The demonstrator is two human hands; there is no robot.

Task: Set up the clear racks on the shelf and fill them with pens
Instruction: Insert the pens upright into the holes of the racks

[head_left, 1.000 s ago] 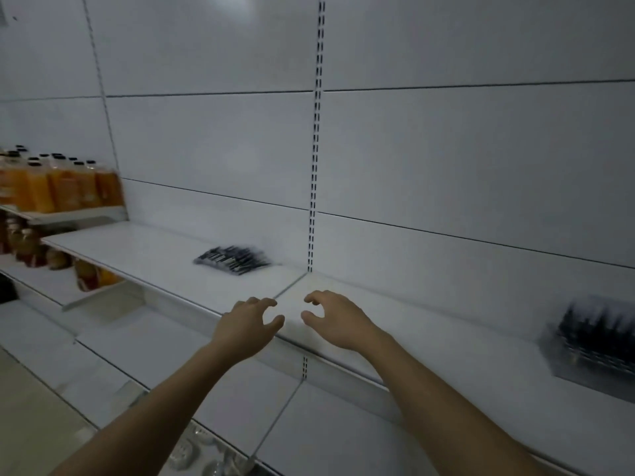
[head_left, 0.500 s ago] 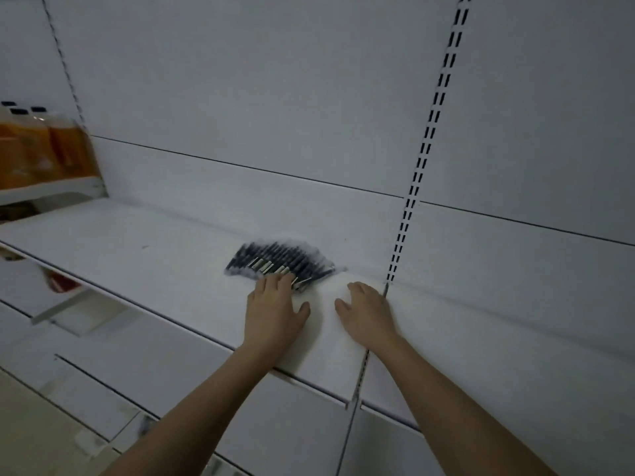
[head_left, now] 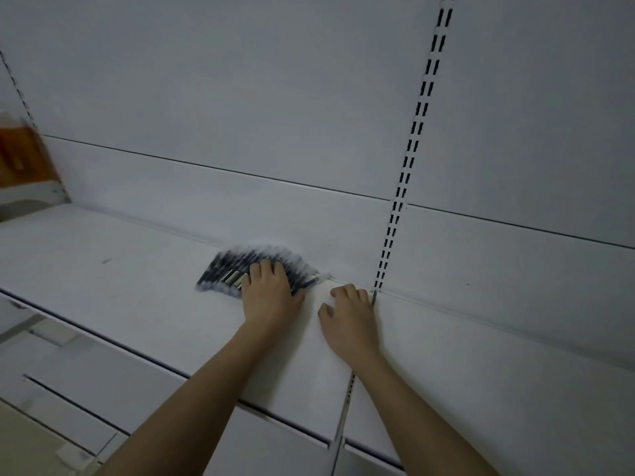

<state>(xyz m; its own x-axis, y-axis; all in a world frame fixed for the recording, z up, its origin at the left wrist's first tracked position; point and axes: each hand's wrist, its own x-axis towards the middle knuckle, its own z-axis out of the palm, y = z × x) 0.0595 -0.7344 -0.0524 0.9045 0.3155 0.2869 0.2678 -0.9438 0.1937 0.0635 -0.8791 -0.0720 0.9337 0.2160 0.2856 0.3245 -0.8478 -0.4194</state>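
Note:
A flat row of several dark pens (head_left: 226, 273) lies on the white shelf (head_left: 103, 290), close to the back wall. My left hand (head_left: 271, 293) lies on the right part of the pens, fingers bent over them. Just right of the pens, my right hand (head_left: 350, 314) rests on the shelf with loosely curled fingers and holds nothing. No clear rack shows in this view.
A slotted upright (head_left: 409, 159) runs down the back wall just right of my right hand. Orange bottles (head_left: 20, 156) stand on a higher shelf at the far left. Lower shelves (head_left: 86, 383) show below the front edge.
Both hands have reached forward along the shelf. My left hand went from the near edge of the pens onto them. The view has swung left and closer, and the rack at the right left the frame.

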